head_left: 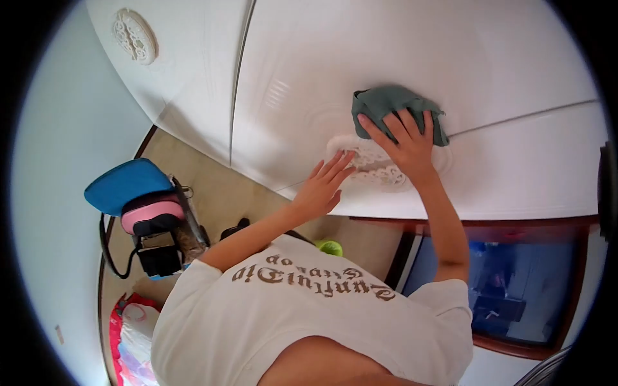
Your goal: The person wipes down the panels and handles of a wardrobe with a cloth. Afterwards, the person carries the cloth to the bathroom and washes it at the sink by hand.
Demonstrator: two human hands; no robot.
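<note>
A crumpled dark green cloth (389, 103) lies pressed against a glossy white panel (309, 77). My right hand (412, 145) rests on the cloth with spread fingers, pinning it to the panel just above an ornate white handle plate (383, 175). Near the left end of that plate is my left hand (322, 186), its fingers stretched out and the fingertips at the carved edge. Nothing is in that hand. Part of the plate is hidden behind my right hand and wrist.
Another ornate handle (135, 36) sits on the neighbouring white panel, past a dark seam. On the floor at left stand a blue-topped chair (132, 184) with a pink item (153, 213) and a red and white bag (136, 334). A dark-framed glass pane (521, 289) is at right.
</note>
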